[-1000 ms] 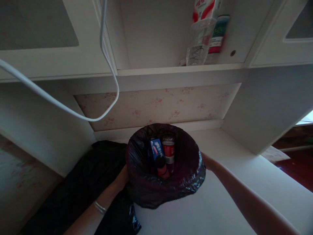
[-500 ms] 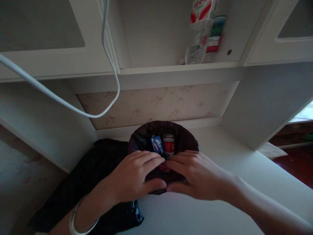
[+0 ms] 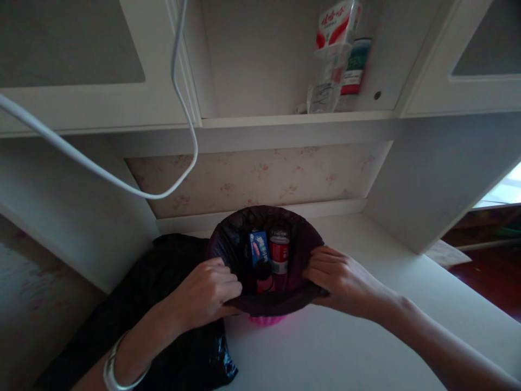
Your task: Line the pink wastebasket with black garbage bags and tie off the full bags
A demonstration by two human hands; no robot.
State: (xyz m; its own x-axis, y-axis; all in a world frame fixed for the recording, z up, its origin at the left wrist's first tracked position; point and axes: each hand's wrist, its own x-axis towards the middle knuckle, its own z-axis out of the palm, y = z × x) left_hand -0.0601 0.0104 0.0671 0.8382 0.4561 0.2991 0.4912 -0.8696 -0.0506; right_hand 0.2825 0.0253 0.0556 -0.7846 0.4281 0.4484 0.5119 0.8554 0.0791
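A small pink bin (image 3: 266, 320) lined with a dark bin bag (image 3: 301, 244) stands on the white desk (image 3: 358, 353). Inside it I see a blue carton (image 3: 259, 247), a red can (image 3: 279, 251) and a dark-capped red bottle (image 3: 264, 276). My left hand (image 3: 205, 293) is closed on the bag's rim at the near left. My right hand (image 3: 340, 279) is closed on the rim at the near right. The bag's near edge is pulled up, so a strip of the pink bin shows below it.
A heap of black plastic bags (image 3: 163, 315) lies left of the bin. A white cable (image 3: 122, 187) hangs in a loop above. On the shelf overhead stand a clear bottle (image 3: 325, 87), a red-and-white carton (image 3: 337, 24) and a green-labelled container (image 3: 355, 65).
A second ago both hands were at the bin's sides. They then met over its near rim, and now they have spread apart, gripping the bag's edge and lifting it off the pink bin.
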